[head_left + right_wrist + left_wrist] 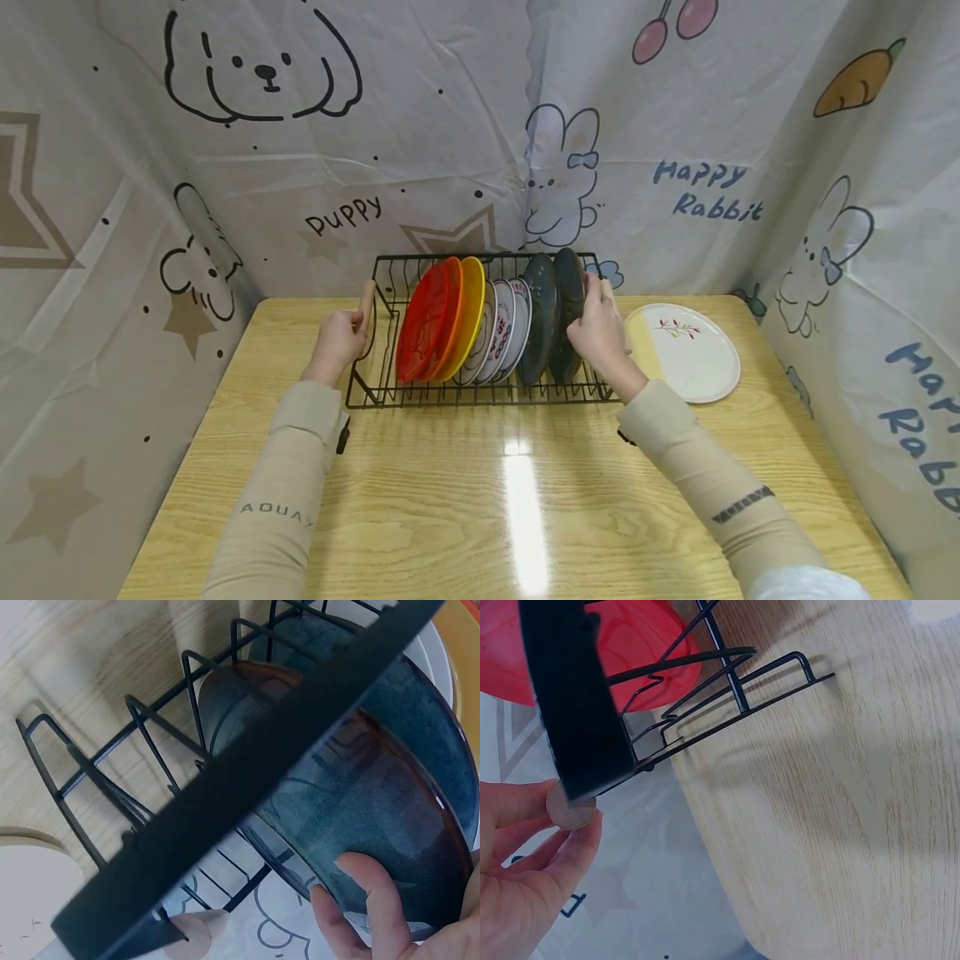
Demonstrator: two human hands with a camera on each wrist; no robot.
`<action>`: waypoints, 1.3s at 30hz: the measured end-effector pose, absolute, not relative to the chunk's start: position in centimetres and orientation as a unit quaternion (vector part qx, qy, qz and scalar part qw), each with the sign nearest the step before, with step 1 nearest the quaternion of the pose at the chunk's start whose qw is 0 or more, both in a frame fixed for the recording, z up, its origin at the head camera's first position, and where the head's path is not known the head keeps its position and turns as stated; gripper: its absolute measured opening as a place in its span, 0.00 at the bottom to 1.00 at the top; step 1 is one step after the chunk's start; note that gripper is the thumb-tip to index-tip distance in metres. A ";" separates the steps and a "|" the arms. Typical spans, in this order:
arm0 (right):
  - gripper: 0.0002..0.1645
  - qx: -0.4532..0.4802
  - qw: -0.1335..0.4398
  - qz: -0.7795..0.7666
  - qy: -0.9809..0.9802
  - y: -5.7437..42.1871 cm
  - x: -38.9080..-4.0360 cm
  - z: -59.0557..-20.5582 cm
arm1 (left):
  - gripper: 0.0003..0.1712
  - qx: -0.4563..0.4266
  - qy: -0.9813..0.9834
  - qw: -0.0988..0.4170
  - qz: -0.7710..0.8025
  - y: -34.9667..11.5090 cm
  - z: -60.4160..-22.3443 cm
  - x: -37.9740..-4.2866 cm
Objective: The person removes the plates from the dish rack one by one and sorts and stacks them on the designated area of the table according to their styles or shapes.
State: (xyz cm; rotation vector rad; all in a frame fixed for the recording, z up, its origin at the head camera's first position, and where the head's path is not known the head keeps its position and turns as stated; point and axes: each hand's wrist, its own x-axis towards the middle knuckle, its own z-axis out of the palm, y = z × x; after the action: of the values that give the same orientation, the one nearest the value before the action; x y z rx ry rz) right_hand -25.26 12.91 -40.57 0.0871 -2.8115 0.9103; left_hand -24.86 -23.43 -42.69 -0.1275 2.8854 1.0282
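Observation:
A black wire dish rack (480, 402) stands on the table, with several plates upright in it. My left hand (335, 343) holds the round wooden handle (571, 808) at the rack's left end. At the other end my right hand (603, 329) grips the outermost dark teal plate (352, 802); in the right wrist view fingertips press on its face near the edge. A second dark plate (537, 317) leans beside it. Left of these stand white patterned plates (504, 329), then a yellow plate (471, 308), an orange plate (452, 287) and a red plate (420, 325).
A white plate (701, 358) with a yellow side and a printed sprig lies flat on the table, right of the rack. The rack's right wooden handle (193, 937) is just beyond my right hand. Printed cloth (450, 125) hangs behind and at both sides of the wooden table (420, 500).

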 end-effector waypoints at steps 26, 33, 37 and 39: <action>0.45 0.007 0.110 0.326 -0.939 15.7 -24.0 -35.8 | 0.26 -0.051 0.935 0.051 0.349 -23.4 -42.8 -24.9; 0.45 -0.003 0.136 0.363 -0.922 17.3 -22.5 -34.5 | 0.26 -0.058 0.932 0.059 0.353 -23.3 -42.7 -24.9; 0.44 -0.004 0.159 0.407 -0.900 18.7 -21.6 -34.1 | 0.26 -0.056 0.935 0.052 0.346 -23.3 -42.7 -25.0; 0.43 0.000 0.177 0.436 -0.882 19.5 -21.1 -34.0 | 0.25 -0.052 0.937 0.049 0.342 -23.4 -42.7 -25.0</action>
State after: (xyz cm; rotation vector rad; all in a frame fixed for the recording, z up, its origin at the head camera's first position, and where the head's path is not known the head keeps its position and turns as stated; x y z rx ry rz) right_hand -21.06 19.52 -34.01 -0.0006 -2.4977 1.2341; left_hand -25.00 -23.39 -42.73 -0.1595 2.8552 1.0434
